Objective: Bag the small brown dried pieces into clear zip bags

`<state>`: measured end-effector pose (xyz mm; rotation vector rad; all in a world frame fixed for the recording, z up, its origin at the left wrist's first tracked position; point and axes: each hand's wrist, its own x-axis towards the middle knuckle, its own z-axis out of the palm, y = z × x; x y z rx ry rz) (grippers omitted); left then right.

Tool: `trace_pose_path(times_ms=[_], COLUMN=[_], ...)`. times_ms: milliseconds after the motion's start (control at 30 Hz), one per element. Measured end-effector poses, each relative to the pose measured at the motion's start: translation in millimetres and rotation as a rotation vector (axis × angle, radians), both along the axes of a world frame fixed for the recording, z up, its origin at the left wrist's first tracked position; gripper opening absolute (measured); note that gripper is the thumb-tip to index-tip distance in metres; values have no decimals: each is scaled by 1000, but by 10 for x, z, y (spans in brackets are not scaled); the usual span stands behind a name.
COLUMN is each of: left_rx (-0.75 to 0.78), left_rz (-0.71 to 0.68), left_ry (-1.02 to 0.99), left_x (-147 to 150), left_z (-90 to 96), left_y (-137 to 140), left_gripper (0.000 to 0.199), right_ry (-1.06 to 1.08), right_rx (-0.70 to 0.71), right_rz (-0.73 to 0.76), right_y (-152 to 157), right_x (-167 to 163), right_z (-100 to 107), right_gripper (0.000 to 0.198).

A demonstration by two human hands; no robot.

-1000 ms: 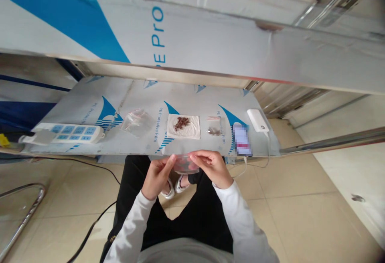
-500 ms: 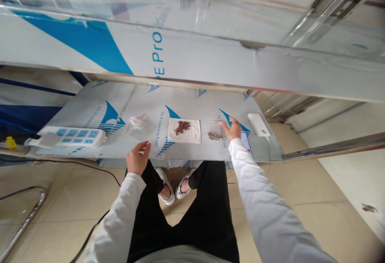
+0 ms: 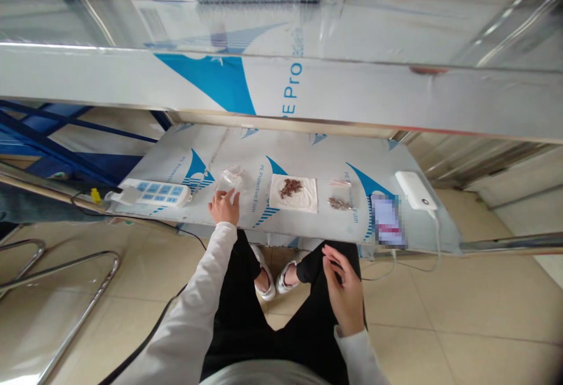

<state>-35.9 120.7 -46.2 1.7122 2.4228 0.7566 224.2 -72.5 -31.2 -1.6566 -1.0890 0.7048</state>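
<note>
Grey shelf [image 3: 299, 159] w/ bags [image 3: 231, 179], tiled flr [image 3: 409, 300]

Left arm [image 3: 189, 297] extends forward; right fingers [image 3: 342, 260] (loosely bent) hang nearer.

Light over bench [image 3: 281, 144] was bright and even; shadows stayed faint. Clear bag [image 3: 231, 177] on bench glinted weakly. Above bench, glossy shelf [image 3: 373, 24] gave blurred reflections. Left of and below bench, chair frame [image 3: 115, 266] carried sharp highlights. At bench's right end, phone [image 3: 387, 220] was pixelated; beyond, metal rail [image 3: 510, 243] looked soft, picture edges stretched.
</note>
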Motion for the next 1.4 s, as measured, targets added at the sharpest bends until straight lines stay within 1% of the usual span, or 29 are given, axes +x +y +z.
trace_pose_path(times_ms=[100,167,200,233,267,333,400,467,500,600,667,733,833,900,967,1000,1067,1100,1167,1300,1333,1400], left_rx=[104,298,366,402,419,420,374,317,287,122,-31,-141,-208,-223,-220,-217,-217,-220,-220,-200,-200,-201], left_rz=[-55,-201,-278,-340,-389,-437,-455,-446,-432,-356,-326,-317,-317,-343,-397,-430,-479,-483,-448,-349,-346,-379], left_ry=[6,26,36,45,53,53,-10,-187,-329,-881,-1175,-1336,-1426,-1415,-1354,-1302,-1146,-1042,-799,-345,-263,-161], left_x=[142,283,358,430,494,587,628,630,626,623,638,654,657,651,643,639,629,623,611,632,651,698], left_z=[161,279,335,386,433,513,582,652,692,818,890,930,919,885,860,857,877,898,950,1009,1008,996], left_y=[-287,-560,-704,-843,-970,-1169,-1286,-1332,-1335,-1287,-1230,-1180,-1152,-1171,-1210,-1233,-1278,-1297,-1324,-1349,-1355,-1373], left_gripper=[34,31,29,28,27,27,31,37,37,34,35,31,29,27,26,26,25,24,22,17,17,18], right_ry=[44,59,66,87,117,197,235,184,129,-60,-165,-226,-219,-145,-63,-36,-21,-34,-92,-285,-334,-424], right_rx=[24,35,31,19,9,2,32,101,150,329,417,445,383,279,161,111,49,33,28,64,78,106], right_rz=[81,118,125,147,187,271,302,263,247,287,340,371,447,519,519,492,438,426,425,371,380,452], right_y=[196,435,567,694,809,968,1012,959,911,765,701,660,595,543,504,495,501,511,534,529,519,499], right_x=[-214,-370,-443,-507,-560,-624,-636,-615,-599,-552,-523,-490,-443,-434,-453,-469,-502,-513,-515,-478,-470,-458], right_z=[211,408,501,582,643,705,705,686,680,687,701,715,745,769,781,777,746,721,658,553,546,564], right_gripper=[31,36,39,41,41,36,29,23,20,16,19,21,21,28,36,34,23,20,18,21,21,21])
